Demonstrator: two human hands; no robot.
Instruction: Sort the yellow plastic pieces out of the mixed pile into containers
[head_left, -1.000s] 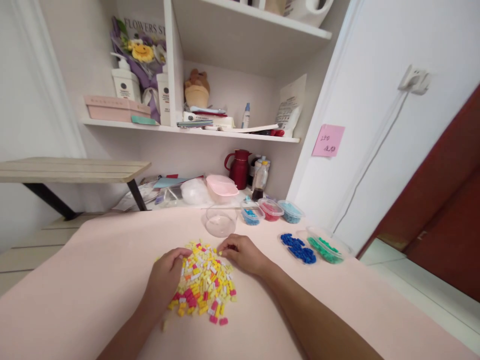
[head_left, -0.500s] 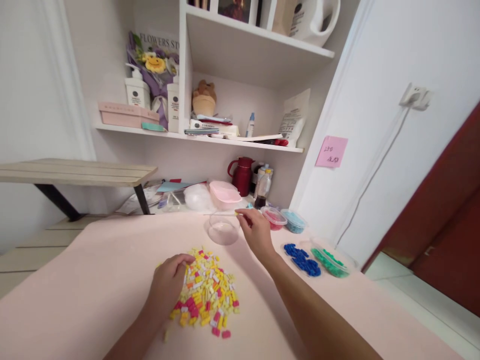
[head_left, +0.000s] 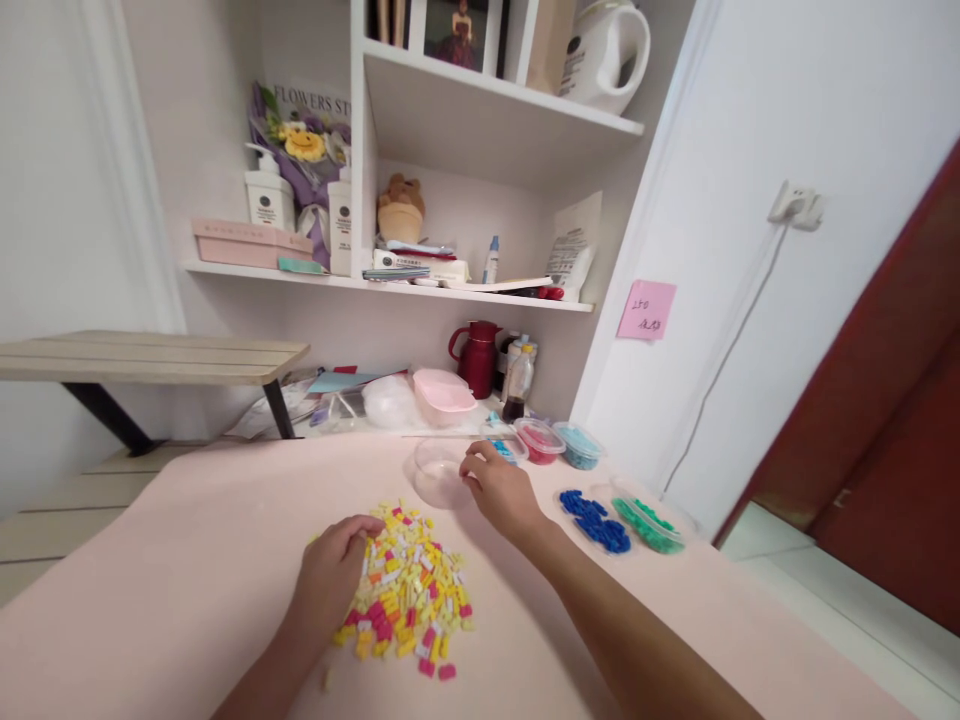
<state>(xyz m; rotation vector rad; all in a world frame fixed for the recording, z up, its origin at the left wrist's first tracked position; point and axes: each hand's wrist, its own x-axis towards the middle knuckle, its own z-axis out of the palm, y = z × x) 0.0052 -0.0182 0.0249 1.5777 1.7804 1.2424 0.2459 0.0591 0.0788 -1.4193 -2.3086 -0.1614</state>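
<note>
A loose pile of small building bricks (head_left: 416, 575), mostly yellow, white and pink with a few orange, lies on the pink tabletop. My left hand (head_left: 337, 565) rests against the pile's left edge, fingers curled together; whatever they may pinch is hidden. Beyond the pile stands a round clear tub (head_left: 427, 485) with hardly anything visible inside. At its right rim is my right hand (head_left: 499, 490), fingertips bent inward and closed. Anything between those fingertips is too small or too covered to make out.
On the right are tubs of dark blue bricks (head_left: 596, 520), green bricks (head_left: 649, 525), red bricks (head_left: 540, 440) and light blue bricks (head_left: 577, 447). Behind stand a pink box (head_left: 442, 395), a red jug (head_left: 478, 360) and a bottle (head_left: 517, 385). A wooden stool (head_left: 150, 355) is at left.
My right hand has come down and slightly left to the clear tub's rim, uncovering a tub with blue pieces behind it. My left hand stays by the pile. The view has tilted slightly upward.
</note>
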